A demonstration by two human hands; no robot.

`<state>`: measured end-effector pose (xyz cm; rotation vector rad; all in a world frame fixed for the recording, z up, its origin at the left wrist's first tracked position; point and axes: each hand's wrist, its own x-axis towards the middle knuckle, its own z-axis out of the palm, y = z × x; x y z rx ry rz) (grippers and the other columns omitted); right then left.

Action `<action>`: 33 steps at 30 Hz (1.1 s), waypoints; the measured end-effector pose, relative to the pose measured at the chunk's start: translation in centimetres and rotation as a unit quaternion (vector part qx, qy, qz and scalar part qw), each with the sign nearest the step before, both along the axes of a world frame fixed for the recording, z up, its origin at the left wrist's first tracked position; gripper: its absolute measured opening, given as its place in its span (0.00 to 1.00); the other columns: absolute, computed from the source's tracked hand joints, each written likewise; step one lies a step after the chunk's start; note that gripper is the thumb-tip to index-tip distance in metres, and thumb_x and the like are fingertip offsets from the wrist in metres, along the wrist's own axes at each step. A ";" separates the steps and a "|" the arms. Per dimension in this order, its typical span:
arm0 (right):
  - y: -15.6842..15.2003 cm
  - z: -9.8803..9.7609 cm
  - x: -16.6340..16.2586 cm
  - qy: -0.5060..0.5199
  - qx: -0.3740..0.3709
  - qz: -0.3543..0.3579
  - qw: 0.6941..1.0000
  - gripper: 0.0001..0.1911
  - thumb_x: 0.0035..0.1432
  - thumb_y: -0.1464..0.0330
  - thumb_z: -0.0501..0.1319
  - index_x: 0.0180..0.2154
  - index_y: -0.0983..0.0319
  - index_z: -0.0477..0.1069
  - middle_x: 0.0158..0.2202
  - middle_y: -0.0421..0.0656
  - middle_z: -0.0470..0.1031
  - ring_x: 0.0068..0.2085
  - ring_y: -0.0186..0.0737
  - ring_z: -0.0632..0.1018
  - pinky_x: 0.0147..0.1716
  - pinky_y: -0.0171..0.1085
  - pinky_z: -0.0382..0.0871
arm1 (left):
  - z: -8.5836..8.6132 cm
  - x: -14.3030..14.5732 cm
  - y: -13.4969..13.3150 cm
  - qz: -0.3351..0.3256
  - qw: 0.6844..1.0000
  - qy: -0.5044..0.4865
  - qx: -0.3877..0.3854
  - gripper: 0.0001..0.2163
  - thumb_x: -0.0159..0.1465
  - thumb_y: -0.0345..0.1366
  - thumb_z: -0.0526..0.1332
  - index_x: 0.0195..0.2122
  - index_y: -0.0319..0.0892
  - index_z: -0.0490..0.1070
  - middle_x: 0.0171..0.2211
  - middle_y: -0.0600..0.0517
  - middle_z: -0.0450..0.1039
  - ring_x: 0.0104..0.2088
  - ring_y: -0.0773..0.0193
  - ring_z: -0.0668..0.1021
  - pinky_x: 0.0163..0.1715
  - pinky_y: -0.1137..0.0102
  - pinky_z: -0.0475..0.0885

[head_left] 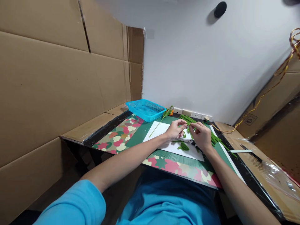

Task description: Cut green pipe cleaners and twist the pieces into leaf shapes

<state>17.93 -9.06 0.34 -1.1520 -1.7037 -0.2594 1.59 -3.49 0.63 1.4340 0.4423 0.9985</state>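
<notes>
My left hand point(176, 129) is closed, with thumb and fingertips pinching one part of a green pipe cleaner point(188, 123). Close beside it, my right hand point(202, 135) pinches the same piece; the fingers hide most of its shape. Beneath the hands lies a white sheet of paper point(156, 128). On that sheet rest a small bunch of bent green pieces point(183, 146) and a tool with white and black parts point(187, 140), partly covered by my hands. Long green pipe cleaners point(217, 139) lie in a bundle behind and to the right of my right hand.
A blue plastic basket point(146, 110) stands at the table's back left. Beside it lies a green stem with leaves point(165, 114) and an orange flower point(171, 112). Power sockets point(187, 112) line the wall's base. At right are a white strip point(241, 151), a black pen-like tool point(254, 155) and a clear plastic bag point(278, 178).
</notes>
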 end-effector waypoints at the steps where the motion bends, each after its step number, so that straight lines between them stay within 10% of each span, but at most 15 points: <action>1: 0.0 0.0 0.0 -0.002 -0.002 0.000 1.000 0.13 0.68 0.62 0.58 0.39 0.61 0.79 0.31 0.42 0.76 0.22 0.33 0.68 0.26 0.35 0.63 | 0.0 -0.1 0.0 -0.002 1.000 0.004 -0.001 0.23 0.58 0.52 0.71 0.40 0.40 0.67 0.32 0.57 0.69 0.16 0.76 0.70 0.12 0.77 0.57; 16: 0.3 -0.2 0.1 -0.018 -0.049 0.020 0.998 0.10 0.67 0.64 0.57 0.38 0.60 0.75 0.35 0.42 0.75 0.24 0.33 0.69 0.27 0.36 0.63 | 0.6 -0.5 -0.3 0.068 0.997 0.022 -0.010 0.23 0.50 0.47 0.77 0.39 0.37 0.73 0.33 0.52 0.74 0.16 0.77 0.68 0.13 0.77 0.57; 33: -0.2 0.3 -0.1 -0.035 -0.021 0.019 0.999 0.11 0.62 0.66 0.57 0.27 0.59 0.65 0.24 0.37 0.65 0.24 0.34 0.66 0.27 0.35 0.60 | 0.4 -0.9 -1.6 0.231 0.911 0.150 0.307 0.10 0.65 0.38 0.65 0.46 0.47 0.83 0.42 0.49 0.81 0.28 0.67 0.73 0.32 0.72 0.67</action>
